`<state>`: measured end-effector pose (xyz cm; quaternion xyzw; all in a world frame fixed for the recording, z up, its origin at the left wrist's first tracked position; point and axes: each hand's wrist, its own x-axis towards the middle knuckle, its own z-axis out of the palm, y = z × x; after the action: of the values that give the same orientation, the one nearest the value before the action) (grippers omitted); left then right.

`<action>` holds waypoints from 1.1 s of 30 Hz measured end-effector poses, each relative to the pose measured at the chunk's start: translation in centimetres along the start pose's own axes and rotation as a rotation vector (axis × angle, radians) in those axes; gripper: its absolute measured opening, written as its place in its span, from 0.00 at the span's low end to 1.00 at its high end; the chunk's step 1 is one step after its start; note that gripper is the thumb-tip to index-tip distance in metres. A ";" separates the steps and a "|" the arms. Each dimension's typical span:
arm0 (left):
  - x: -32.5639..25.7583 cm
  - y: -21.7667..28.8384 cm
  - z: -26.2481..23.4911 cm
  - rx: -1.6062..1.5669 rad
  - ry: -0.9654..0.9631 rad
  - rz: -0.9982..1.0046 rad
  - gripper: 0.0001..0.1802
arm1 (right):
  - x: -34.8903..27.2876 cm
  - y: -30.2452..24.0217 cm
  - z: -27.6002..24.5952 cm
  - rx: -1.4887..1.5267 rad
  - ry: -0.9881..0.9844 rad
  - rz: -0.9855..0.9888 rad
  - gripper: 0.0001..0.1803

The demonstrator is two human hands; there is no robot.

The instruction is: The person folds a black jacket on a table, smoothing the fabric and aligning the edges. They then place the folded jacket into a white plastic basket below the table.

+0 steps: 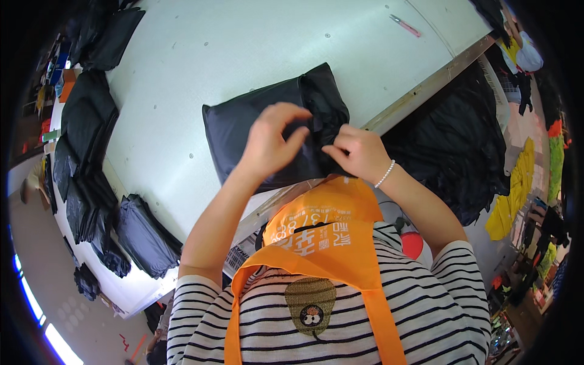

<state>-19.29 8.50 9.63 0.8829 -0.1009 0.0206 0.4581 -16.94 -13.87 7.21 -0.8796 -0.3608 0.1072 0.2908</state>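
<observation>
A folded black fabric bundle, smooth and slightly shiny as if in a thin plastic bag, lies flat at the table's near edge. Its right end is creased and bunched up. Over its middle is my left hand, the fingers curved and the thumb apart from the forefinger, with nothing visible between them. My right hand, with a white bead bracelet on the wrist, is closed at the bundle's creased right end. Its fingers are curled and the thumb presses at the edge; the exact grip is partly hidden.
A pale table with a metal-edged side spreads ahead. Stacks of similar black bundles line its left side. Pink-handled snips lie at the far right. A heap of black fabric sits beyond the right edge, near yellow cloth.
</observation>
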 end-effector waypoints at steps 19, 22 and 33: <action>2.8 -6.2 2.2 0.659 -0.052 -0.278 0.54 | 7.7 1.8 0.6 -0.336 0.311 -0.078 0.08; 2.8 -6.4 2.6 0.680 -0.128 -0.322 0.50 | 9.1 -0.8 1.1 -0.441 0.106 -0.166 0.08; 3.7 -9.5 3.0 0.405 -0.031 -0.449 0.46 | 10.8 2.0 3.7 -0.489 0.040 -0.176 0.05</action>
<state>-13.93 10.79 0.71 0.9567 0.0960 -0.0748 0.2644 -9.52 -5.90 3.27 -0.8911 -0.4451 -0.0262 0.0845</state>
